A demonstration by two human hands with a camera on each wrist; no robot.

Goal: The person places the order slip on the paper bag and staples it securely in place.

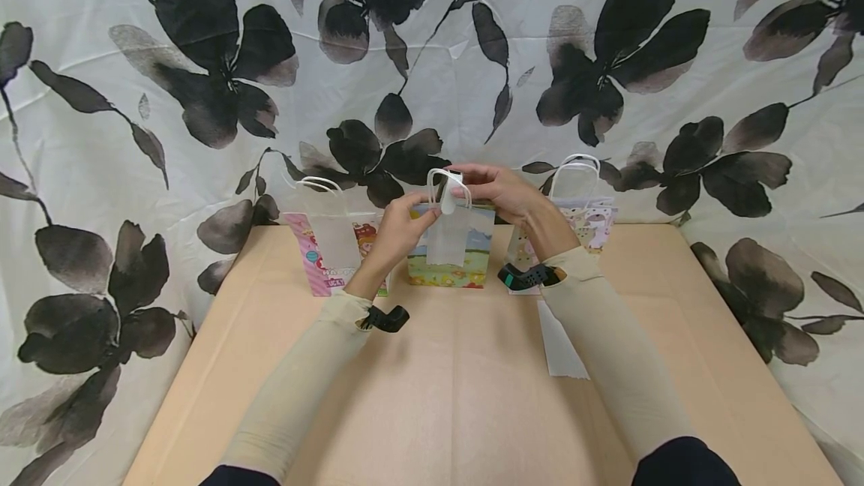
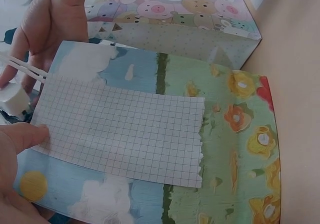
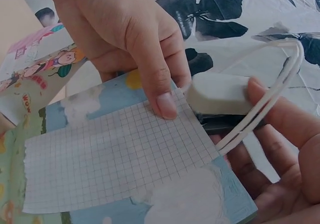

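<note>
A small paper gift bag [image 1: 448,277] with a painted sky and flower meadow stands upright in the middle, its white handles [image 3: 282,89] up. A strip of squared paper [image 2: 125,129] with one torn end lies flat against its front, reaching the top edge. My left hand [image 1: 398,229] pinches strip and bag together at the top, thumb on the paper. In my right hand [image 1: 502,190] is a small white and black stapler [image 3: 220,94], gripped between thumb and fingers beside the handles. In the right wrist view its end is right at the bag's top edge.
A pink cartoon gift bag [image 1: 316,265] with a paper strip on its front stands at the left. Another bag with animal faces [image 1: 595,222] is at the right, partly behind my right arm. A loose white paper strip [image 1: 562,347] lies on the table [image 1: 452,396].
</note>
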